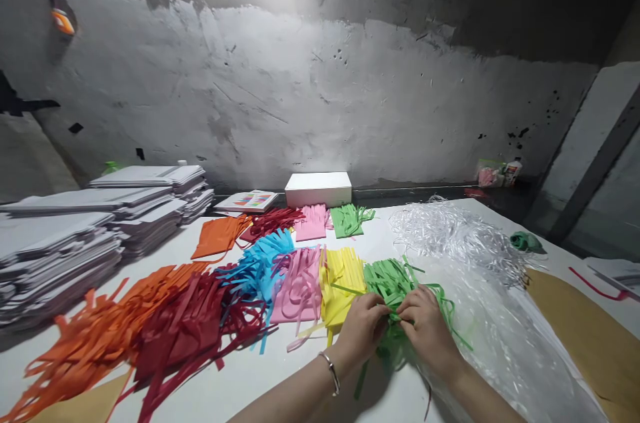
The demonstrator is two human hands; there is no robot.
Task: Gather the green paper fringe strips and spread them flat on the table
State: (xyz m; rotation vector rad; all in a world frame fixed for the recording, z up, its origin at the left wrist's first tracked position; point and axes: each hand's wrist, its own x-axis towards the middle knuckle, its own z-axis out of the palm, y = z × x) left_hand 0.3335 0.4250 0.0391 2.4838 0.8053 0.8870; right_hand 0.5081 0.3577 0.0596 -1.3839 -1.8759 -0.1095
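Both my hands meet over a pile of green ribbon-handled bags (390,276) at the front middle of the table. My left hand (364,326), with a silver bangle on its wrist, has its fingers pinched on a green ribbon. Opposite it, my right hand (425,326) pinches the same green strands, its fingertips close to the left ones. The exact grip is partly hidden by the fingers. Just left of my hands lie yellow bags (343,279), then pink bags (299,286), blue bags (263,263), dark red bags (183,319) and orange bags (110,323).
Clear plastic bags (505,336) and a heap of shiny clear strips (450,233) cover the right side. Stacks of flat white boxes (55,243) stand at left. A white box (319,189) sits at the back, behind smaller coloured piles. Brown cardboard (590,336) lies far right.
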